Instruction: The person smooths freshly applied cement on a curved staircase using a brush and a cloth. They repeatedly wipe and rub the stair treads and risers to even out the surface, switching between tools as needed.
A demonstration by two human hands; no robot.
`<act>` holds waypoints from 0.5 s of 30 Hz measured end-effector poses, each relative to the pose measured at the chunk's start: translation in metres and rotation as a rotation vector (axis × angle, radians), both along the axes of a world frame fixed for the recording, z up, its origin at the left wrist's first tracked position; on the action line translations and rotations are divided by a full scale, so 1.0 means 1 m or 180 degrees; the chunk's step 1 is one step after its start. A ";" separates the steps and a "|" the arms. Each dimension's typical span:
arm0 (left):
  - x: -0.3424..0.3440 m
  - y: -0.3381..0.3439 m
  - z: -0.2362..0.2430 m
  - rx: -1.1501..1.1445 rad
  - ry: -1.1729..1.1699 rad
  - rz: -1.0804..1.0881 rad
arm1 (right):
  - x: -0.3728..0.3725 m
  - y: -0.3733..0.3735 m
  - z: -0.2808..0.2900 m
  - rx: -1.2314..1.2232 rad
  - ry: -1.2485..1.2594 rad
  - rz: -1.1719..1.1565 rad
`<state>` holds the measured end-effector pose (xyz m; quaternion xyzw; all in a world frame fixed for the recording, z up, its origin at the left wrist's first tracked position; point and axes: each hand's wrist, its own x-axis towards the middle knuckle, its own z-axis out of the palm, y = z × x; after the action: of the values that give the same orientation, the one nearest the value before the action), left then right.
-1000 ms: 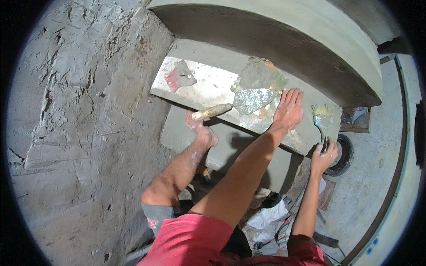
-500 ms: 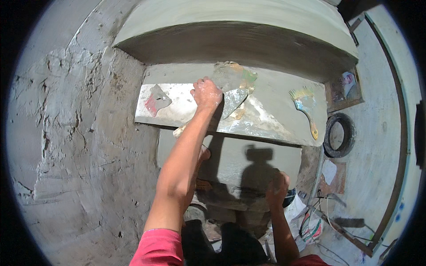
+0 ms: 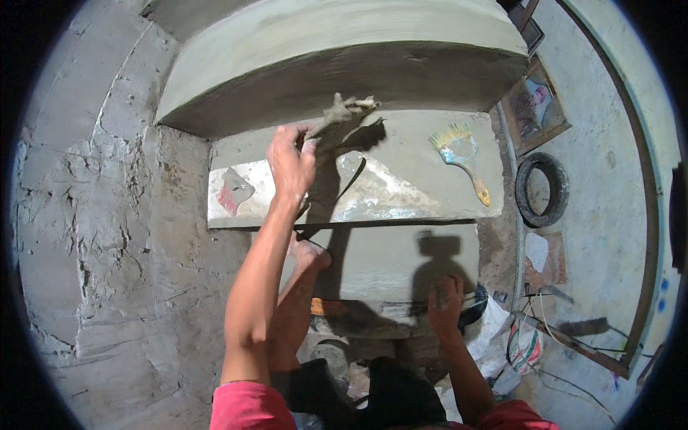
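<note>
My left hand (image 3: pixel 292 161) is closed on the edge of a crumpled, cement-caked rag (image 3: pixel 344 118), raised over the step, its shadow falling below. Under it lies a pale, cement-smeared board (image 3: pixel 387 190) along the plastered step. On the board's left end rests a small grey scraper blade with red patches (image 3: pixel 235 192). To the right, a wide paint brush (image 3: pixel 462 158) with yellowish bristles and a wooden handle lies on wet grey plaster. My right hand (image 3: pixel 446 297) hangs low by the right end of the lower step, fingers curled; anything inside them is hidden.
A higher plastered step (image 3: pixel 344 64) overhangs behind. Rough grey wall (image 3: pixel 107 251) stands on the left. At the right are a black ring like a small tyre (image 3: pixel 542 189), a framed picture (image 3: pixel 534 107), white sacks (image 3: pixel 491 330) and loose cables. My bare leg (image 3: pixel 297 301) is beside the lower step.
My left hand has lifted the rag off the board, bunching it up and uncovering the board's middle. My right hand stays low at the right. The view has shifted slightly.
</note>
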<state>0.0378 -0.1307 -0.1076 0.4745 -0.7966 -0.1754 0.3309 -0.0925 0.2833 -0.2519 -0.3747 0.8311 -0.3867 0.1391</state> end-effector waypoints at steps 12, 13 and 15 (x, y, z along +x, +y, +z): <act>0.033 0.151 0.080 -0.1538 -0.0073 -0.1847 | -0.013 -0.095 0.090 -0.1841 -0.6748 -0.0268; 0.035 0.157 0.081 -0.1512 -0.0179 -0.1971 | -0.014 -0.101 0.093 -0.2253 -0.6857 0.0895; 0.040 0.164 0.080 -0.1396 -0.0362 -0.2233 | -0.016 -0.108 0.098 -0.2039 -0.6881 0.0725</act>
<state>0.0780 0.0336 -0.0272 0.1016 -0.9454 -0.0772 0.2998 -0.1085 0.1752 -0.1539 0.0641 0.0990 -0.6877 0.7163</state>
